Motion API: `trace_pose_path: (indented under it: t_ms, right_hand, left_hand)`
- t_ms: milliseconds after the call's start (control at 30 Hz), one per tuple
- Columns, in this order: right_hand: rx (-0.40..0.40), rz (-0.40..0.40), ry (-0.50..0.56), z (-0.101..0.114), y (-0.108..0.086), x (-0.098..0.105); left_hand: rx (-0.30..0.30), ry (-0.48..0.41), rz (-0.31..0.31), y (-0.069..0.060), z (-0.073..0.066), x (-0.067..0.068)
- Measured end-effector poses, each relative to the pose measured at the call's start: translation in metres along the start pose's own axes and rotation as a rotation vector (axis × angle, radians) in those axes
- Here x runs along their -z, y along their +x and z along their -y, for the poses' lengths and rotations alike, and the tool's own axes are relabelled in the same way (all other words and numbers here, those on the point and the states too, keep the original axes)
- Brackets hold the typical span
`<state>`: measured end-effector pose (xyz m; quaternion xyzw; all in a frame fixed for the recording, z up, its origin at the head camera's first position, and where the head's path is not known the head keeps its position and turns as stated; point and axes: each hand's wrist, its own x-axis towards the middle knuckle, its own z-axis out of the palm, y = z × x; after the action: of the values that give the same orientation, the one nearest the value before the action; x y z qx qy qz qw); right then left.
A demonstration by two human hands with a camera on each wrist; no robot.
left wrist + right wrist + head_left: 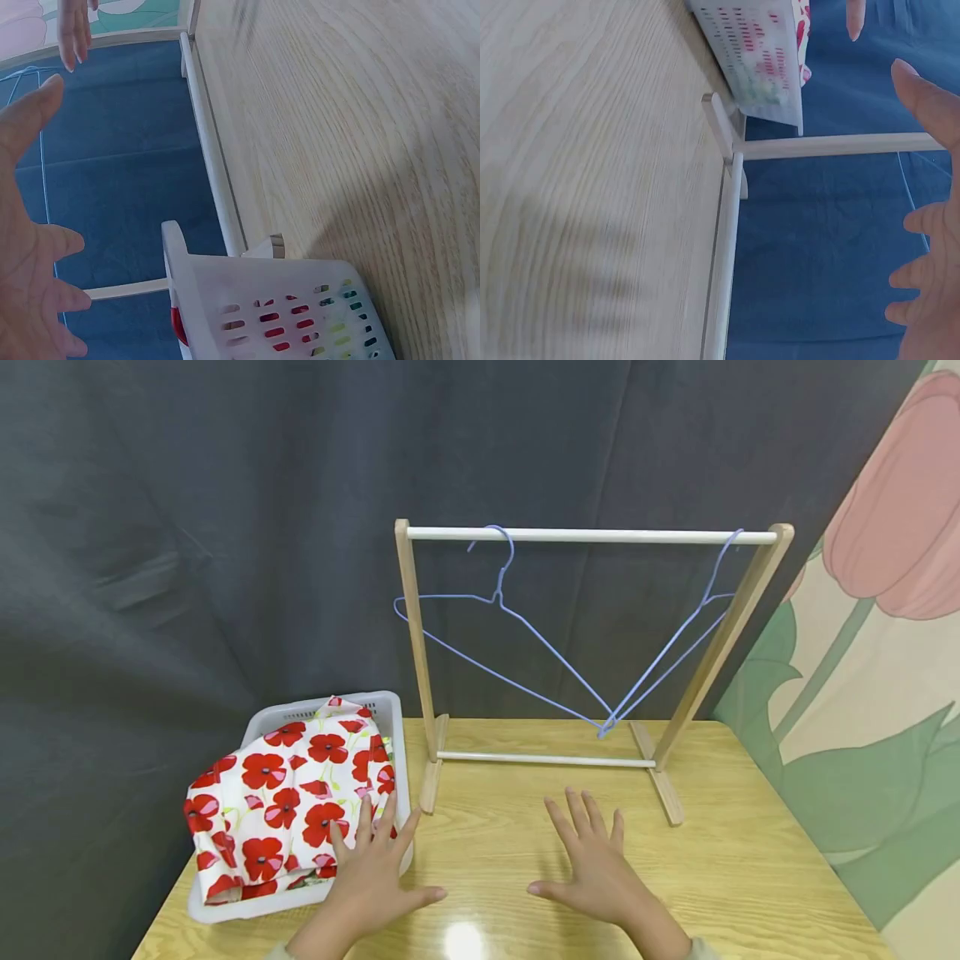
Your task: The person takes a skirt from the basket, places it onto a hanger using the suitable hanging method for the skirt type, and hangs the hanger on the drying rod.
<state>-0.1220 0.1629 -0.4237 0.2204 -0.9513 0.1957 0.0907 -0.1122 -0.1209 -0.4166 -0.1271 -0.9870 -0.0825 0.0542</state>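
Above the table [498, 843], left hand [371, 877] splayed near basket [398, 735]; right hand [598, 872] splayed

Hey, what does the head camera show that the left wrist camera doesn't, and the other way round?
Only the head view shows the top rail of the rack, the hanger hooks over it, and the broad spread of flowered cloth.

Only the left wrist view shows the palm side of the left hand, and red and green patches through slots in the basket's side.

Both show the right hand, the lower rail, the table and the dark curtain.
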Motion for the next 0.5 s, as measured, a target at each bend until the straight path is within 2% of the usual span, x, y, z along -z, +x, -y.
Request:
trace_pose_path:
  t_ms: [167, 500]
  right_hand:
    - [0.019, 0.002, 0.008, 0.008, 0.005, -0.004]
    - [0.023, 0.029, 0.03, 0.017, 0.01, -0.011]
  left_hand:
    - [0.009, 0.014, -0.001, -0.002, 0.002, 0.0]
    - [0.041, 0.003, 0.048, -0.005, 0.013, 0.004]
